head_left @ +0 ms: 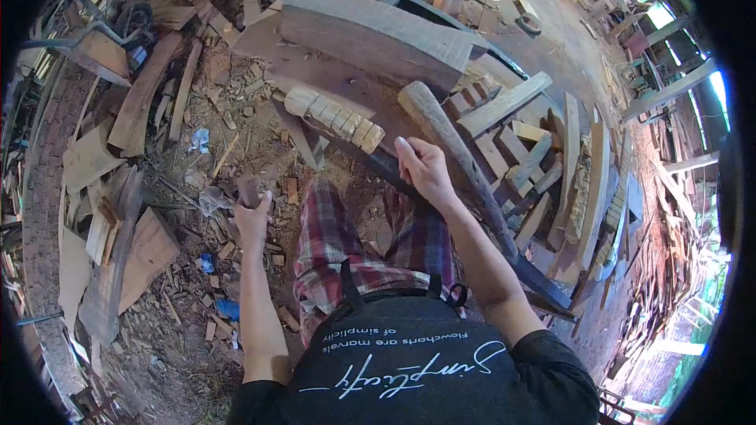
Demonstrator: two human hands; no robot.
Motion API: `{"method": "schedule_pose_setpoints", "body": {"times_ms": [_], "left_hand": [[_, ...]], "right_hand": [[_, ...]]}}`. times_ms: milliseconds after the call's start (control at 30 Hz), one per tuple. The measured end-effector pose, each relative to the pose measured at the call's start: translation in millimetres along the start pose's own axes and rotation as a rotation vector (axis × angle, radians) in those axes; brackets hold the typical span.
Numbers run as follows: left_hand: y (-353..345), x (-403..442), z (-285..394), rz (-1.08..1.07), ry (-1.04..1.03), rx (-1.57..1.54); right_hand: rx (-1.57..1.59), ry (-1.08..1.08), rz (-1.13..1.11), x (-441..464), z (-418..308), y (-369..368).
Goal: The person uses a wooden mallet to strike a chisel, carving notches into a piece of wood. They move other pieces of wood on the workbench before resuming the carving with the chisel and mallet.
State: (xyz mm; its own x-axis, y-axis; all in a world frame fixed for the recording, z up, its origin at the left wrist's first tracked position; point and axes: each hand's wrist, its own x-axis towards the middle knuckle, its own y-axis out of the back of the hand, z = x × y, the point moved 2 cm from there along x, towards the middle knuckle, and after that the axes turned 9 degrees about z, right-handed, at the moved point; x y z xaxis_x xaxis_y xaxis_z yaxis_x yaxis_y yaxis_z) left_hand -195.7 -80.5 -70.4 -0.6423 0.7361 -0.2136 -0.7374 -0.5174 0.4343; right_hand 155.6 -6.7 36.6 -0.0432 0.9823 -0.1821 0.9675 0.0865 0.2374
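Note:
My left hand (253, 220) is low on the left, closed around a small brown wood block (249, 190) whose upper end sticks out above the fingers. In front of my knees a light piece of wood (334, 118), cut across by several grooves, lies at a slant on the work surface. My right hand (427, 171) is just right of its near end, apart from it. The fingers there are curled in, and whatever they may hold is hidden. A long rounded timber (461, 153) runs past this hand on its right.
A thick squared beam (370, 31) lies across the far side. Stacked offcuts and slats (520, 157) fill the right. Boards (146, 252) lean at the left, over ground littered with chips, scraps and a blue wrapper (228, 309).

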Motion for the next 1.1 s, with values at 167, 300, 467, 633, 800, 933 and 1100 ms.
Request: {"method": "schedule_pose_setpoints", "body": {"times_ms": [167,300,467,633,800,933,1100], "left_hand": [[3.7,0.8,-20.5,0.047,0.025,0.014],[7.8,-9.2,-17.6,0.094,-0.039,0.088],[8.3,-10.5,-34.7,0.02,0.031,-0.04],[14.8,-12.8,-36.3,0.069,0.055,-0.062],[10.2,-3.6,-18.1,0.087,-0.093,-0.087],[10.8,-17.2,50.5,0.058,-0.066,-0.289],[4.0,-27.0,122.2,0.036,-0.215,-0.63]], "right_hand": [[-0.62,0.728,0.327,13.9,-8.0,-16.5],[-0.862,0.699,0.241,16.4,-17.4,-37.8],[-0.782,0.694,0.182,29.7,6.2,-44.4],[-0.64,0.68,0.348,26.2,5.7,-44.1],[-0.708,0.638,0.375,22.8,7.9,-60.4],[-0.792,0.696,0.447,7.8,-11.0,-56.3],[-0.663,0.684,0.5,-13.0,2.9,1.8]]}}
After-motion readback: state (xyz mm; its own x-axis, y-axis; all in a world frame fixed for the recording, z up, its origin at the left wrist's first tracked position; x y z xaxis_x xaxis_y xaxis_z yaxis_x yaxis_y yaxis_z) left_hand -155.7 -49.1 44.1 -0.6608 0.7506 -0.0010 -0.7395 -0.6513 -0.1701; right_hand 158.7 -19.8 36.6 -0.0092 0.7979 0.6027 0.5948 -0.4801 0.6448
